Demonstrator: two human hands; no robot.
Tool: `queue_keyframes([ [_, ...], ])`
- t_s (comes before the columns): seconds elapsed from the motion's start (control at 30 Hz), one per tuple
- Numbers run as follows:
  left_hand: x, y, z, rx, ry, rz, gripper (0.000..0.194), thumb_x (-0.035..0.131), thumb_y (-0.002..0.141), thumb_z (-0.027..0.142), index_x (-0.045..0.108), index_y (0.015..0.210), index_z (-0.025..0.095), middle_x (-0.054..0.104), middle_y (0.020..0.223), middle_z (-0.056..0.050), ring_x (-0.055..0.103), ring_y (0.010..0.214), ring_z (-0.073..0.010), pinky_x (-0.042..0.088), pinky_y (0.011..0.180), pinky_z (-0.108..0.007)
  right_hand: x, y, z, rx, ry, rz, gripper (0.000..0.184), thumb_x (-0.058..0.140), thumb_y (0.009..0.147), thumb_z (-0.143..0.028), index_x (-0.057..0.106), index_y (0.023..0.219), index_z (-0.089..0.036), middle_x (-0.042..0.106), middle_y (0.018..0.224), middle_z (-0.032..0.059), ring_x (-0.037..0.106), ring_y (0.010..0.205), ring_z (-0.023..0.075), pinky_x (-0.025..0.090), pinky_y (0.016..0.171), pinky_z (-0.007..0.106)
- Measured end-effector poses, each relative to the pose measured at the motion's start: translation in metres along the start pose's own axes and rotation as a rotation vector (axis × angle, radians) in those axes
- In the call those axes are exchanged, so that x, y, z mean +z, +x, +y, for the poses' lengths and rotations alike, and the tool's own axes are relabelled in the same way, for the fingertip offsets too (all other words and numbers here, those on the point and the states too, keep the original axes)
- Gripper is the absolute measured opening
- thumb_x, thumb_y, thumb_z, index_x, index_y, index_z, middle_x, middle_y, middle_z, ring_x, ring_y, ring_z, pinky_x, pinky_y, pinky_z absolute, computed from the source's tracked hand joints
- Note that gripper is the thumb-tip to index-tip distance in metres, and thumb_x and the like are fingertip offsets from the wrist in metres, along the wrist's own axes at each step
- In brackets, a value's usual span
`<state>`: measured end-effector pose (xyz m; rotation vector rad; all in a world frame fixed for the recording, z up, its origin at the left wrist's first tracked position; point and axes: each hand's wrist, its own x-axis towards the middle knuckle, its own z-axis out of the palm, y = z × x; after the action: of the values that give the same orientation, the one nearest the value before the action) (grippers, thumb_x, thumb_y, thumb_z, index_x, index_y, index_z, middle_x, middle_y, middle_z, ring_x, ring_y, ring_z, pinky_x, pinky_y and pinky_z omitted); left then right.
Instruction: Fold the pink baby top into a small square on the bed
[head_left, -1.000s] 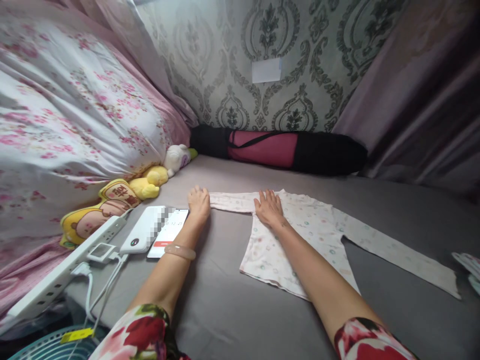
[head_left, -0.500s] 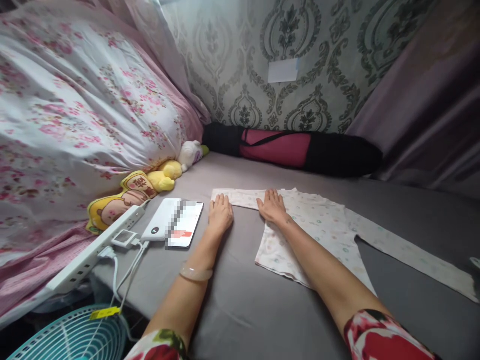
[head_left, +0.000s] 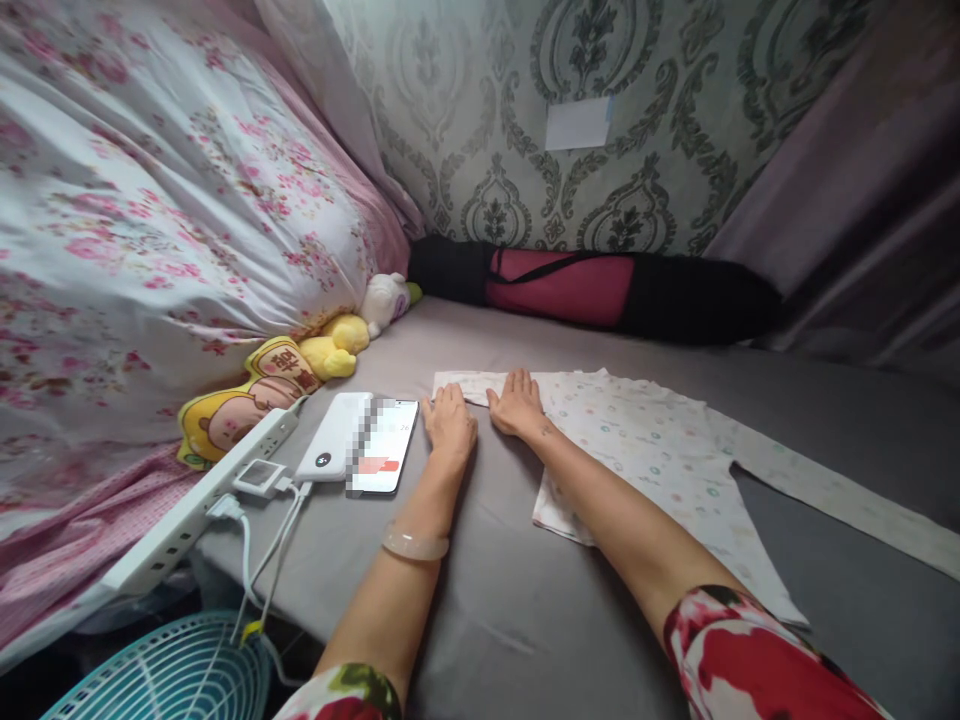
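A white long-sleeved child's shirt (head_left: 645, 450) with small pale prints lies spread on the grey bed sheet (head_left: 480, 620). One sleeve stretches left under my hands, and the other runs off to the right. My left hand (head_left: 450, 420) rests flat near the cuff of the left sleeve, fingers extended. Pressed flat on the same sleeve, nearer the shirt's body, is my right hand (head_left: 517, 402), its fingers stretched out. Neither hand grips anything. My right forearm hides part of the shirt's front and lower edge.
Left of my left hand lie a phone (head_left: 388, 450) and a white power bank (head_left: 334, 440), beside a power strip (head_left: 202, 500) with cables. Plush toys (head_left: 337, 345) line the curtain. A black and pink long bag (head_left: 562, 290) lies along the wall. A teal fan (head_left: 165, 670) stands lower left.
My right hand has slid left along the sleeve, closer to my left hand. The left hand stays by the cuff. The view has shifted slightly.
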<state>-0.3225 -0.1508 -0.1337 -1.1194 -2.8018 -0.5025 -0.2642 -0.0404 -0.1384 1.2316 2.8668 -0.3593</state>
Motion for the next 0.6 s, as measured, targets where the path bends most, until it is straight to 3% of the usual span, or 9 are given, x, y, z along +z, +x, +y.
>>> queue_keyframes([
  [0.2, -0.011, 0.009, 0.004, -0.186, -0.186, 0.084, 0.040, 0.030, 0.098, 0.023, 0.054, 0.126, 0.008, 0.070, 0.114, -0.019, 0.063, 0.113, -0.0260, 0.029, 0.113, -0.045, 0.002, 0.005, -0.037, -0.134, 0.036, -0.039, 0.071, 0.021, 0.100, -0.042, 0.019, 0.151, 0.007, 0.013, 0.161, 0.0234, 0.008, 0.149, 0.0316, 0.006, 0.120, 0.043],
  [0.37, -0.016, 0.013, 0.002, -0.274, -0.331, 0.232, 0.044, 0.025, 0.100, 0.028, 0.052, 0.128, 0.009, 0.065, 0.125, -0.019, 0.059, 0.119, -0.0273, 0.037, 0.106, -0.043, 0.012, 0.019, -0.063, -0.258, 0.043, -0.054, 0.060, 0.019, 0.099, -0.023, 0.023, 0.152, 0.003, 0.017, 0.160, 0.0209, 0.012, 0.149, 0.0272, 0.009, 0.120, 0.041],
  [0.6, -0.015, 0.016, -0.002, -0.288, -0.380, 0.296, 0.049, 0.019, 0.101, 0.031, 0.051, 0.132, 0.009, 0.063, 0.128, -0.016, 0.058, 0.120, -0.0274, 0.041, 0.104, -0.039, 0.038, 0.033, -0.078, -0.372, 0.086, 0.036, 0.056, 0.023, 0.100, -0.025, 0.031, 0.152, -0.006, 0.024, 0.160, 0.0169, 0.018, 0.148, 0.0258, 0.012, 0.120, 0.041],
])
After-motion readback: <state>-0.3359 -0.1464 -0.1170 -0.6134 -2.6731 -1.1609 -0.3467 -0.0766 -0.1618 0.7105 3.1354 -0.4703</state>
